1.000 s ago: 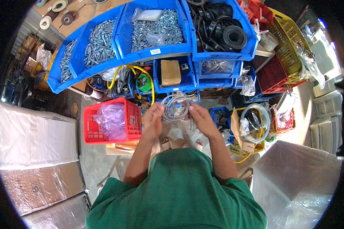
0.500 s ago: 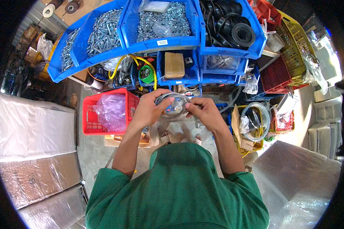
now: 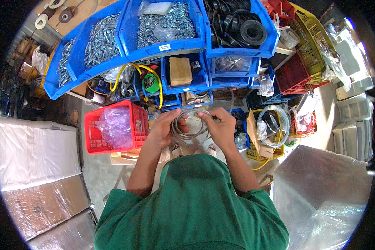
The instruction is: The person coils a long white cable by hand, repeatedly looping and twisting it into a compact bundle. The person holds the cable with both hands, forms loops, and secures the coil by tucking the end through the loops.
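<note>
In front of my body I hold a small coil of grey, clear-looking tubing or cable between both hands; its exact kind is hard to make out. My left hand is closed on the coil's left side, with some fingers passing inside the loop. At its upper right, my right hand pinches the strands between thumb and fingers. Just left of my left hand stands a red plastic crate with a purple plastic bag in it.
Ahead, blue bins hold bolts, small metal parts and black rings. A cardboard box sits in a lower bin. To the right, a clear hose coil lies on a yellow crate. Wrapped boxes flank my left.
The coil and both hands have come slightly nearer my body. My left fingers now reach into the loop. The bins and crates sit further left in view.
</note>
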